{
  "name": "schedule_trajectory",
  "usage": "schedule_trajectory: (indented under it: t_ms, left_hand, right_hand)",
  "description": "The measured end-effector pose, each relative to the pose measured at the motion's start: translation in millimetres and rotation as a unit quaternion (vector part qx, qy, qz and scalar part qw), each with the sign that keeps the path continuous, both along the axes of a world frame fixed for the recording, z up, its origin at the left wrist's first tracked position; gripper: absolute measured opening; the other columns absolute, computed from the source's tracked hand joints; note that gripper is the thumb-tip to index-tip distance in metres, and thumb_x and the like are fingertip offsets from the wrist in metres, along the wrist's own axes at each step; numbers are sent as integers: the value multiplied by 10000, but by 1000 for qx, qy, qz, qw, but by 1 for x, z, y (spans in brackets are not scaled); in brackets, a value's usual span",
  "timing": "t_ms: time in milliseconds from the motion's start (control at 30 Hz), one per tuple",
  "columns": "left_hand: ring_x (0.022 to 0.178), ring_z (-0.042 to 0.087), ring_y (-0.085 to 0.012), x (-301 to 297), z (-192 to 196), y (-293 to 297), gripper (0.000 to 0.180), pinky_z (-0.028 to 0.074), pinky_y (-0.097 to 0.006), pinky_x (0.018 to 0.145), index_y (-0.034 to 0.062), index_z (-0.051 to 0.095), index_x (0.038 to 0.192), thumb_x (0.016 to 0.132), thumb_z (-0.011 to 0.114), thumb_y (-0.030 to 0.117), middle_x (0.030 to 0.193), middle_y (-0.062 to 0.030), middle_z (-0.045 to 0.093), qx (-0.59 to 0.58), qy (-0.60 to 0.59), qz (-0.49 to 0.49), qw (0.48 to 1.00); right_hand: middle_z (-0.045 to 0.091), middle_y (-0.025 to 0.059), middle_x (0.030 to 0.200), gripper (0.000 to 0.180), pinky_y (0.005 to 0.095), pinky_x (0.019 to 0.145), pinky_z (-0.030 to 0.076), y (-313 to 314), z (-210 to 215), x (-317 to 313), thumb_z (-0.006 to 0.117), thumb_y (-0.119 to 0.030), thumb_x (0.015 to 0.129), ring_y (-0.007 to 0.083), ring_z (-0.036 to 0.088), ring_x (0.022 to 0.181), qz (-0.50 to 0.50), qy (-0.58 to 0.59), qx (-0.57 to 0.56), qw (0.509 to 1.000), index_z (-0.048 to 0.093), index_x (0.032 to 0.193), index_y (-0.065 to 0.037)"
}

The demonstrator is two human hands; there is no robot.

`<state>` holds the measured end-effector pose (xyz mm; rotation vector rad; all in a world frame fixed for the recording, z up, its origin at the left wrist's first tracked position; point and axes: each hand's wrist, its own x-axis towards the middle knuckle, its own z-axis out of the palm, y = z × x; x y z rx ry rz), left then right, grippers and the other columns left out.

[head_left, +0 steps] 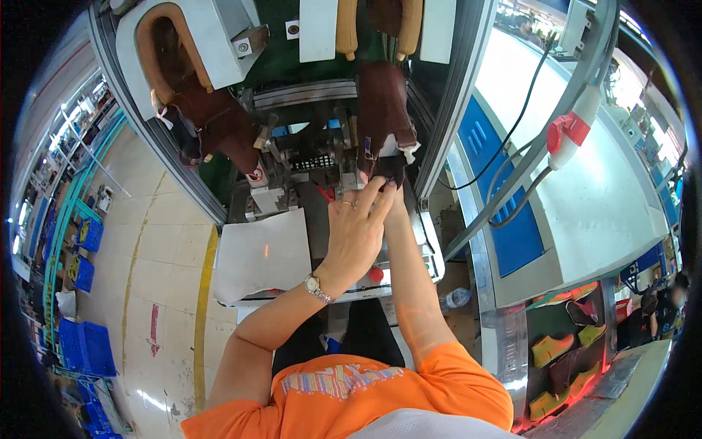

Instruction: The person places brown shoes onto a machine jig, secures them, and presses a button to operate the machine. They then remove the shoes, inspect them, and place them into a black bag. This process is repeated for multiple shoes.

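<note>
A dark brown boot upper (382, 99) hangs on the right station of the machine, its black lower end (390, 168) toward me. My left hand (357, 228), with a watch at the wrist, reaches across and has its bent fingertips on that black end. Beneath and beside it is my right hand (395, 201), at the same end of the upper; its fingers are mostly hidden behind the left ones. On the left station sits a second brown boot upper (212, 124), touched by neither hand.
Metal clamps (311, 150) stand between the two stations. A white sheet (265, 256) covers the table's left front, and a red button (376, 275) lies below my hands. To the right are a white machine (585, 219) and a rack holding several yellow-green shoe lasts (552, 350).
</note>
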<state>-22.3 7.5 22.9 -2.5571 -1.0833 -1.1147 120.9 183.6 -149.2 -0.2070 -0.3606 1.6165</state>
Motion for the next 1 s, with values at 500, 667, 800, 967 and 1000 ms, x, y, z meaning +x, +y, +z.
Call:
schedule_trajectory:
  t_ms: [500,667,800,967,1000]
  left_hand:
    - [1025,459,-265,-4,10,-9,557,339,-399,851,48,400,1244,716,575,70,1247,-97,415,-19,-3,-19,1000]
    - [1069,458,-270,1,12,-10,594,342,-393,868,29,366,1272,727,593,97,1273,-109,403,-41,-9,-43,998]
    - [882,546,-244,14,19,-10,589,430,-351,747,17,352,1279,750,587,120,1229,-116,427,-54,-37,-63,996]
    - [780,579,-282,31,18,-8,456,475,-365,663,-5,428,1133,723,606,85,1098,-129,459,23,-1,-19,1000]
    - [780,578,-287,36,14,-7,466,476,-368,667,-6,422,1138,721,606,87,1096,-132,457,14,-12,-35,999]
  right_hand:
    - [631,50,836,282,342,681,441,-17,13,0,430,-323,891,172,571,759,-6,-81,-25,996,568,912,-78]
    - [604,-43,762,215,298,665,379,-4,-1,7,499,-374,874,110,542,734,3,-92,-85,992,577,909,-176]
    - [594,-47,770,193,287,663,365,-2,-4,9,493,-351,880,92,517,722,11,-85,-59,995,575,923,-181]
    - [612,21,885,224,240,634,385,-12,-3,20,549,-217,829,124,544,730,-75,-87,-95,989,583,1033,-130]
    - [613,32,896,226,252,649,398,-22,-7,35,561,-193,814,134,549,748,-151,-155,-119,969,588,1025,-118]
